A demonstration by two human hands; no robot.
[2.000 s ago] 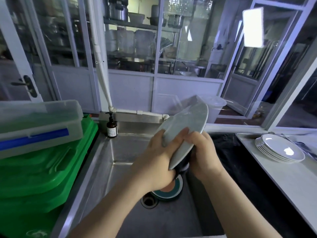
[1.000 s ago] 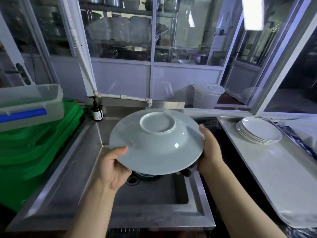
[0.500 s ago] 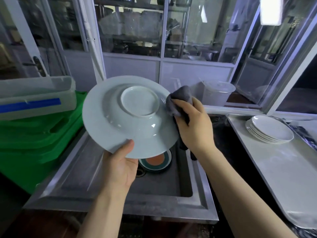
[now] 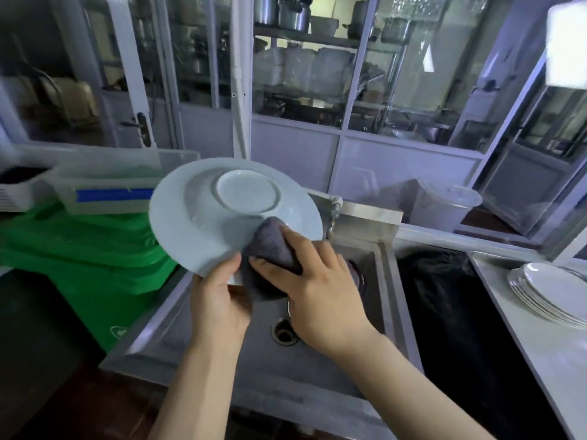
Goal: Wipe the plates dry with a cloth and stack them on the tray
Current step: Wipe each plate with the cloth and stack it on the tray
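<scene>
From the head camera, the person is holding a pale plate [image 4: 203, 217] up over the sink [image 4: 320, 385], its bottom side facing the camera. The left hand [image 4: 219, 303] is gripping the plate's lower edge, thumb curled over the rim. The right hand [image 4: 320, 287] is pressing a gray cloth [image 4: 270, 246] against the plate just beside the left thumb, fingers bent around the cloth. Well off to the right of the fingers, a stack of plates [image 4: 552, 293] is sitting on the tray [image 4: 540, 354]. Green bins [image 4: 95, 258] are sitting to the left.
</scene>
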